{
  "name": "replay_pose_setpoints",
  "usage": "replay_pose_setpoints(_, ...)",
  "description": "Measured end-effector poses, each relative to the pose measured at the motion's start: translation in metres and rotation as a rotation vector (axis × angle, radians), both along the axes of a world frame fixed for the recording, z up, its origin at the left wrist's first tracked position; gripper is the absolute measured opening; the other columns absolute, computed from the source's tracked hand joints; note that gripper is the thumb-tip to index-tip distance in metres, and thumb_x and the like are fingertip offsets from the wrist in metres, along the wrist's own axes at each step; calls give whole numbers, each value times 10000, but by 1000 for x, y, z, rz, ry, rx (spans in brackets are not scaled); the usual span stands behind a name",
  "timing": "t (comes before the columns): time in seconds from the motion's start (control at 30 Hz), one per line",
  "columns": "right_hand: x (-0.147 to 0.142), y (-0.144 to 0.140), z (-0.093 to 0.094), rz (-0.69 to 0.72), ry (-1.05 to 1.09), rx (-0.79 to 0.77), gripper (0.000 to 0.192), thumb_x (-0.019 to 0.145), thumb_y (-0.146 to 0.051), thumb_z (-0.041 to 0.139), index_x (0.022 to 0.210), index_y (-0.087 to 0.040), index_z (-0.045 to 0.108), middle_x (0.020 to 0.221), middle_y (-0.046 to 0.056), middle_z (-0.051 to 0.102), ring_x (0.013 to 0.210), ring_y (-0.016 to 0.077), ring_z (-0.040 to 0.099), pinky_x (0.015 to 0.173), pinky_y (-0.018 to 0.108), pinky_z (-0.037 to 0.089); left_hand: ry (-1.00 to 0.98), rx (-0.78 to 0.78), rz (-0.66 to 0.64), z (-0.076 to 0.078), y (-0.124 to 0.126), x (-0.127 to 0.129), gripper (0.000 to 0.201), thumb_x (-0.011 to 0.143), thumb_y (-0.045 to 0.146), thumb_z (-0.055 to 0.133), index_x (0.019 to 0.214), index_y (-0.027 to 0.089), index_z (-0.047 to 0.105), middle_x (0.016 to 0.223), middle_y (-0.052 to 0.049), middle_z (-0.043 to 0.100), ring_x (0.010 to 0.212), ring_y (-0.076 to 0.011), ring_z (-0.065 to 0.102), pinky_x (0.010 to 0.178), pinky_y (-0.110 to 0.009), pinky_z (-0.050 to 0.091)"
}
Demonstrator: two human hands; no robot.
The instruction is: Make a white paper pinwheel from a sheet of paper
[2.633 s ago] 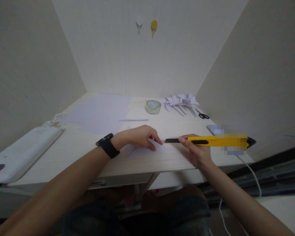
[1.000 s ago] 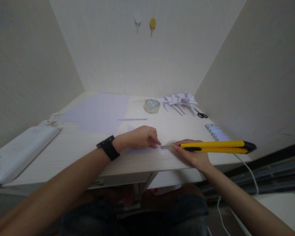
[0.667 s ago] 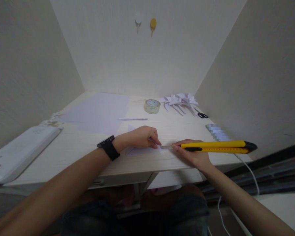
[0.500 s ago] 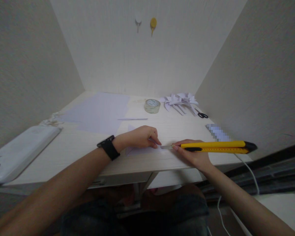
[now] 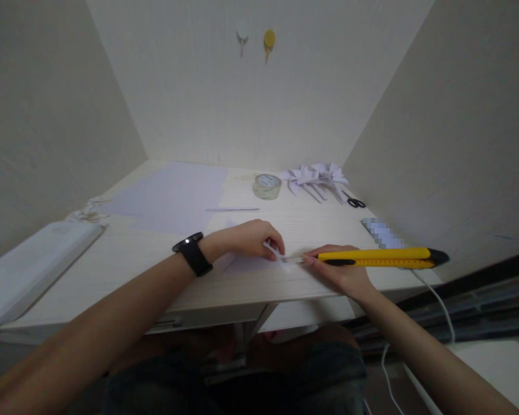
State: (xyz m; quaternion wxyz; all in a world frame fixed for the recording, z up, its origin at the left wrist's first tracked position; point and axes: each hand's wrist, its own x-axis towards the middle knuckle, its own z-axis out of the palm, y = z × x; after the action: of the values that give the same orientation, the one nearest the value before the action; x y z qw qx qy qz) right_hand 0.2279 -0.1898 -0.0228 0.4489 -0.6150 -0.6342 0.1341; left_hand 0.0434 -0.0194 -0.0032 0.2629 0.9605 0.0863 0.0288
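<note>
A small folded white paper piece (image 5: pixel 251 264) lies near the desk's front edge. My left hand (image 5: pixel 253 237), with a black watch on the wrist, presses on it and pinches its right corner, which is lifted slightly. My right hand (image 5: pixel 341 271) grips a yellow utility knife (image 5: pixel 378 257) with a black end. The knife lies almost level, and its extended blade tip touches the paper corner right beside my left fingertips.
The desk (image 5: pixel 311 227) sits in a walled alcove. Large paper sheets (image 5: pixel 173 196), a thin paper strip (image 5: pixel 233 209), a tape roll (image 5: pixel 267 186), folded paper pinwheels (image 5: pixel 315 176) and black scissors (image 5: pixel 355 202) lie further back. A white device (image 5: pixel 30 265) rests at left. A white cable (image 5: pixel 432 300) hangs at right.
Since 2.6 s ago the knife has moved left until its blade reached the paper by my left fingers. In the last half second my left fingers lifted the paper's corner a little.
</note>
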Motion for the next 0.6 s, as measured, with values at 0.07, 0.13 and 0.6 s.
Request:
replay_pose_setpoints(0.07, 0, 0, 1, 6, 3, -9, 201, 781, -418, 735, 736, -229, 782, 741, 57, 772, 641, 224, 709, 609, 323, 596, 50, 17, -7, 6, 1, 6, 182, 745, 183, 757, 925, 205, 764, 865, -12, 745, 779, -139, 652, 697, -225, 444)
replay_pose_setpoints(0.13, 1, 0, 1, 6, 9, -13, 204, 779, -419, 738, 734, -225, 783, 734, 59, 771, 631, 227, 708, 600, 327, 596, 112, 48, -9, 13, 0, 12, 146, 740, 187, 750, 886, 188, 756, 848, -18, 745, 753, -138, 646, 659, -223, 433)
replay_pose_setpoints(0.6, 1, -4, -1, 3, -76, -5, 184, 808, -380, 718, 749, -222, 790, 784, 56, 786, 672, 225, 739, 615, 298, 614, 393, 101, -79, 27, -7, 30, 225, 787, 246, 632, 933, 130, 758, 877, -66, 746, 710, -152, 597, 618, -251, 422)
